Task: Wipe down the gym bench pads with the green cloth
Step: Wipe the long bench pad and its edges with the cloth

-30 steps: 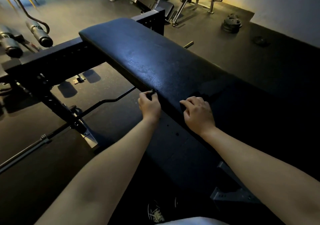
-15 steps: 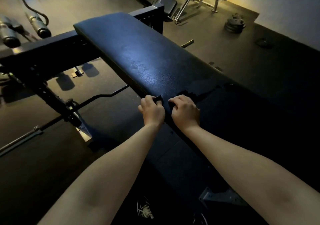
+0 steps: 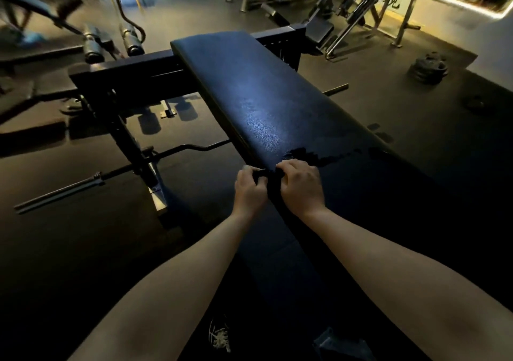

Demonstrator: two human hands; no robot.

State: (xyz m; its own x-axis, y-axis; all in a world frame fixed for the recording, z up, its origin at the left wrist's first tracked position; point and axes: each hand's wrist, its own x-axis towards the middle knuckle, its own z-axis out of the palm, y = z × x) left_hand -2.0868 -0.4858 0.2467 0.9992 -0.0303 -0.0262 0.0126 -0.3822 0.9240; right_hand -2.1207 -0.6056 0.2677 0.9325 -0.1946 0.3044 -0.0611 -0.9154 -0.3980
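Observation:
A long dark bench pad (image 3: 249, 94) runs from the far middle toward the near right. Across its near part lies a dark cloth (image 3: 313, 155); its colour is lost in the dim light. My left hand (image 3: 249, 189) pinches the cloth's near corner at the pad's left edge. My right hand (image 3: 301, 187) sits right beside it on the pad, fingers curled over the cloth's edge. The two hands almost touch.
A black steel frame (image 3: 125, 74) crosses under the pad on the left, with a curl bar (image 3: 111, 174) on the floor beside it. Weight plates (image 3: 429, 67) lie on the floor at the right. Other machines (image 3: 355, 7) stand at the back.
My right hand slid left along the pad until it met my left hand, gathering the cloth. The view has tilted up and shows more of the room.

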